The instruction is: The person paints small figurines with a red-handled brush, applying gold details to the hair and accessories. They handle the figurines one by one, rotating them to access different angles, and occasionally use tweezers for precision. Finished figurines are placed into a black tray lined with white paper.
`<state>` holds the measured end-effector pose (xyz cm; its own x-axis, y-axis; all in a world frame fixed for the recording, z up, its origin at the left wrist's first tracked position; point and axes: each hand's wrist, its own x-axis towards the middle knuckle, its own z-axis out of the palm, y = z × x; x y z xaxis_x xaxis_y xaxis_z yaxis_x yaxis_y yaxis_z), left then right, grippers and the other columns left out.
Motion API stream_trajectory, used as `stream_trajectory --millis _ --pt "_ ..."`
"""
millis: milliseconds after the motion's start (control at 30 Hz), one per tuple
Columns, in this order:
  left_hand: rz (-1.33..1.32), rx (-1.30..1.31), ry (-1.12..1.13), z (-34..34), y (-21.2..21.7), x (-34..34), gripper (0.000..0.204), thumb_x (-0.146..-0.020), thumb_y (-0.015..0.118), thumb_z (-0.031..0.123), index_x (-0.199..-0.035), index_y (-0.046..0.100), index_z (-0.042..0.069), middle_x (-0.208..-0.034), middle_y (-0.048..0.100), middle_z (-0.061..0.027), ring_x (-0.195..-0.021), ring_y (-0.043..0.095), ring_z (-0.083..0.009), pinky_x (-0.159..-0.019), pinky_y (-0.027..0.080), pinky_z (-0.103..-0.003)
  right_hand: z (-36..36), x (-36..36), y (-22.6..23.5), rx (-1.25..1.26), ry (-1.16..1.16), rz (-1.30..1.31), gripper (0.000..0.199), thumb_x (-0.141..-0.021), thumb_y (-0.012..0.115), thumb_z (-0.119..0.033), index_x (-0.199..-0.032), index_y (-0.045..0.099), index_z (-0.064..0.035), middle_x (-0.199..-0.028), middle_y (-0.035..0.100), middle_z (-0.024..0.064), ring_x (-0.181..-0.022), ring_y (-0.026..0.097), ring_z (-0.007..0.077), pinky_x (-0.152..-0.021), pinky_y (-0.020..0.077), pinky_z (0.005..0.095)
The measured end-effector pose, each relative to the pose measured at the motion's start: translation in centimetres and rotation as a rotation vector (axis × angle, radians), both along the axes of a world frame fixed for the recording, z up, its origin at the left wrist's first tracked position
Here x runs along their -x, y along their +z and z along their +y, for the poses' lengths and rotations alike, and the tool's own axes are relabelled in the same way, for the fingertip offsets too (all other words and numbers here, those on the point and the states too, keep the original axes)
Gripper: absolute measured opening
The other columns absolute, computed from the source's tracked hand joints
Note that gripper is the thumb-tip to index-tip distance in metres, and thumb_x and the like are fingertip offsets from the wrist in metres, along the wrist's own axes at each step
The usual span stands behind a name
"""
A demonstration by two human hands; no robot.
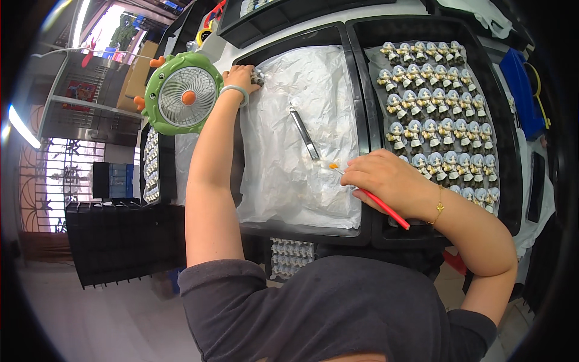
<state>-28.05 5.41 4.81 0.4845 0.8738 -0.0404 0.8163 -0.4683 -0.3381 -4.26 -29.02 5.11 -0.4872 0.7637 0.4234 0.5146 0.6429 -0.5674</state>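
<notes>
My left hand [240, 78] reaches to the far left corner of a black tray [301, 230] lined with crumpled white paper [301, 193]. Its fingers close around a small pale figurine [258, 76], mostly hidden by them. Over the tray's near right side, my right hand [383, 180] grips a slim paintbrush [386, 208] with a red handle. The brush's thin front end points left, close to a small orange spot that may be its bristles. A narrow dark and silver tool [304, 134] lies on the paper between my hands.
A green animal-shaped fan [181, 93] stands left of my left forearm. On the right, another black tray [512, 205] holds rows of small figurines [446, 128]. A blue bin [522, 93] lies beyond it. Another dark tray [271, 27] is at the back.
</notes>
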Motion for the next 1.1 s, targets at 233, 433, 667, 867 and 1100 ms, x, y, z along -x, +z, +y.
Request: stream_trajectory --millis 233,433,667,867,1100 --pt "0.049 0.014 -0.009 0.1 -0.3 -0.8 0.066 -0.06 0.072 0.02 -0.122 0.049 0.02 -0.121 0.05 -0.0019 -0.12 0.038 -0.0214 -0.102 0.021 -0.052 -0.3 -0.1 0.0 -0.021 -0.013 -0.009 0.023 -0.074 0.061 -0.013 -0.095 0.054 -0.0076 -0.092 0.058 0.007 -0.095 0.054 0.0221 -0.085 0.0384 0.0338" --pt "0.083 -0.018 -0.051 0.3 0.3 0.0 0.064 -0.06 0.072 0.011 -0.118 0.052 0.031 -0.118 0.05 0.0005 -0.122 0.035 -0.022 -0.104 0.018 -0.056 -0.2 0.0 0.0 -0.036 -0.019 -0.008 0.022 -0.072 0.062 -0.014 -0.091 0.053 -0.0076 -0.088 0.056 0.0051 -0.093 0.054 0.0215 -0.083 0.0389 0.0336" --pt "0.167 -0.055 -0.073 0.0 0.1 -0.2 0.058 -0.069 0.063 0.006 -0.12 0.05 0.031 -0.117 0.051 -0.0006 -0.122 0.035 -0.0245 -0.103 0.016 -0.059 -0.2 0.2 -0.6 -0.058 -0.034 0.0 0.015 -0.073 0.06 -0.016 -0.085 0.054 -0.0088 -0.079 0.055 0.0051 -0.082 0.055 0.0218 -0.076 0.0393 0.0344" --pt "-0.255 -0.115 -0.5 -3.1 4.1 -9.5 0.044 -0.067 0.063 0.009 -0.11 0.055 0.014 -0.105 0.058 -0.0056 -0.102 0.051 -0.0265 -0.09 0.038 -0.041 -0.2 0.7 -1.5 -0.123 -0.071 -0.028 0.01 -0.075 0.059 -0.02 -0.08 0.055 -0.0113 -0.071 0.057 0.0033 -0.076 0.056 0.0202 -0.07 0.0388 0.032" --pt "-0.08 0.181 -0.52 -7.5 -0.4 -29.7 0.034 -0.077 0.048 0.007 -0.109 0.06 0.01 -0.109 0.059 -0.0169 -0.103 0.055 -0.0322 -0.088 0.044 -0.037 -0.2 0.1 0.1 0.071 -0.015 -0.17 0.013 -0.075 0.06 -0.018 -0.078 0.055 -0.0067 -0.074 0.056 0.0084 -0.077 0.056 0.0261 -0.074 0.0427 0.0358"
